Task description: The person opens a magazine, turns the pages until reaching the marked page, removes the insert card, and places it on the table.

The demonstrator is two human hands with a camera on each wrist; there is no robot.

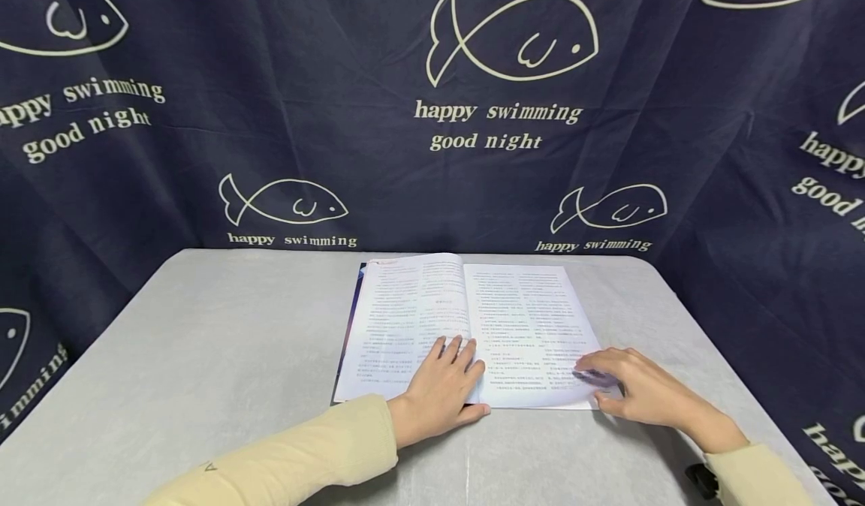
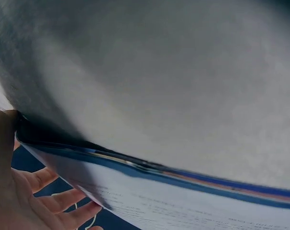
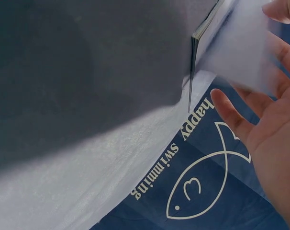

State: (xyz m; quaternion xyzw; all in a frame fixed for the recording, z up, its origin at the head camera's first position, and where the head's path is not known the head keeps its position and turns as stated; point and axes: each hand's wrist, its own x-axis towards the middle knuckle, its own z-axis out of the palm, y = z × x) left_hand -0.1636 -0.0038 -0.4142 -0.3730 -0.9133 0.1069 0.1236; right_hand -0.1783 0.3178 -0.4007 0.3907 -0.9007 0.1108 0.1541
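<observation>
An open magazine (image 1: 405, 326) with printed text columns lies on the table, its left pages curving up toward the spine. My left hand (image 1: 442, 386) rests on the lower middle of it, fingers fairly straight and spread over the left page near the fold. The left wrist view shows the magazine's bottom edge (image 2: 150, 167) beside the left hand (image 2: 25, 201), with the thumb by the spine. At the lower right corner, my right hand (image 1: 642, 386) holds a page between thumb and fingers. That page (image 3: 240, 48) is lifted and blurred in the right wrist view, beside the right hand (image 3: 274, 129).
The grey-white table (image 1: 203, 356) extends around the magazine, widest on the left. A dark blue curtain (image 1: 378, 115) with fish drawings and lettering hangs behind and at both sides. A small black object (image 1: 701, 482) sits at the right sleeve.
</observation>
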